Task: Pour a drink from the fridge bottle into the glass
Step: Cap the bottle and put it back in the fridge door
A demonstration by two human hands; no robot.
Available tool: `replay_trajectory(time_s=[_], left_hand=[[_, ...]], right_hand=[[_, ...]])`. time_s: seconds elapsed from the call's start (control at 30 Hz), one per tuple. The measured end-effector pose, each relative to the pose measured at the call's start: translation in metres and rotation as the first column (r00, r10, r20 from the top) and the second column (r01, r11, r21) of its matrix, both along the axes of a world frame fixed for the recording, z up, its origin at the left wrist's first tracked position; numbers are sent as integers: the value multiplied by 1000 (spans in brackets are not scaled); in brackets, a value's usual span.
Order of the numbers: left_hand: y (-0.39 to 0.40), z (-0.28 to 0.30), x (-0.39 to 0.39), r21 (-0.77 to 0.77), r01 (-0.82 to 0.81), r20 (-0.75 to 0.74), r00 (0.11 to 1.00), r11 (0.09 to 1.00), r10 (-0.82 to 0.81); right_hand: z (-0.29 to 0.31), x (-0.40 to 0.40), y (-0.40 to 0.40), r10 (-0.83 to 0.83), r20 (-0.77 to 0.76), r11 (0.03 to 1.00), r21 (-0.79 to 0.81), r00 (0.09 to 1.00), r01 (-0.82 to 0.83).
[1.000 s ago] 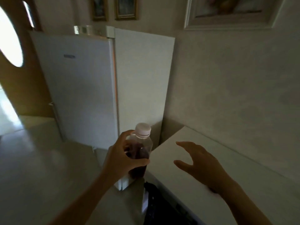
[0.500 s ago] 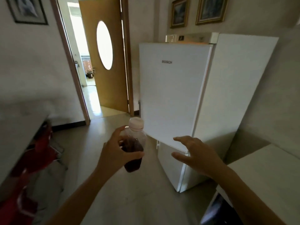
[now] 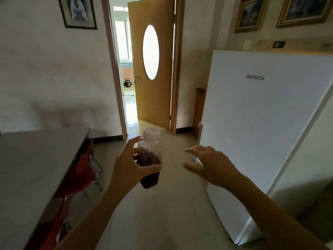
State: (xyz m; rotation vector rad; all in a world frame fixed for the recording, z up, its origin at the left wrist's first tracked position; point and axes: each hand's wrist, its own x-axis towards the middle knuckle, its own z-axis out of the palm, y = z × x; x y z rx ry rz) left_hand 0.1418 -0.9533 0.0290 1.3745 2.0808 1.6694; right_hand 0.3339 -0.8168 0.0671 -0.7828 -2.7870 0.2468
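A clear plastic bottle (image 3: pixel 151 152) with a pale cap and dark red drink in its lower half is held upright in front of me. My left hand (image 3: pixel 129 166) is wrapped around its middle. My right hand (image 3: pixel 210 165) hovers to the right of the bottle with fingers spread, holding nothing, near the front of the white fridge (image 3: pixel 255 123). The fridge door is shut. No glass is in view.
A grey table (image 3: pixel 32 168) stands at the left with red chairs (image 3: pixel 79 179) tucked beside it. Straight ahead a wooden door (image 3: pixel 153 69) with an oval window stands open onto a bright room. Framed pictures hang on the walls.
My view has swung left from the fridge and white counter to the doorway and table. The bottle stays in my left hand; my right hand stays spread beside it.
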Motion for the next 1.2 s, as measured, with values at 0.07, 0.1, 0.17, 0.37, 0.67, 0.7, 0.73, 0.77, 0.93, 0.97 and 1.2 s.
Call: replay_trajectory(time_s=[0.07, 0.1, 0.17, 0.37, 0.67, 0.7, 0.73, 0.77, 0.93, 0.97, 1.2], left_hand=[[23, -5, -29, 9, -11, 1, 1000, 1000, 11], [35, -8, -43, 13, -15, 7, 1000, 1000, 15], [59, -13, -70, 11, -15, 28, 1000, 1000, 15], [130, -8, -155, 20, -46, 20, 999, 999, 46], [236, -13, -306, 11, 8, -2, 1000, 1000, -8], [253, -14, -324, 4, 26, -14, 1000, 1000, -26], [272, -14, -342, -1, 45, -30, 999, 999, -45], [291, -14, -361, -8, 68, -50, 996, 998, -69], [395, -10, -436, -39, 219, -108, 969, 975, -222], [416, -9, -445, -43, 255, -107, 960, 966, -258], [558, -7, -478, -71, 493, -104, 861, 867, -498]], right_hand=[[-4, -34, 26, -5, 11, 999, 50, 1000, 5], [-6, -51, 40, -12, 8, 997, 73, 1000, 11], [-10, -84, 70, -25, -4, 995, 93, 1000, 26], [-18, -181, 159, -14, 14, 997, 77, 1000, 13], [-17, -309, 273, -57, 58, 995, 89, 997, 51], [-18, -324, 286, -83, 61, 993, 95, 995, 77], [-19, -339, 298, -113, 65, 989, 98, 991, 107], [-20, -354, 311, -144, 69, 986, 98, 987, 137], [-17, -411, 368, -298, 94, 954, 73, 950, 292], [-15, -418, 380, -328, 87, 944, 73, 941, 322], [-9, -442, 466, -530, 70, 848, 80, 845, 525]])
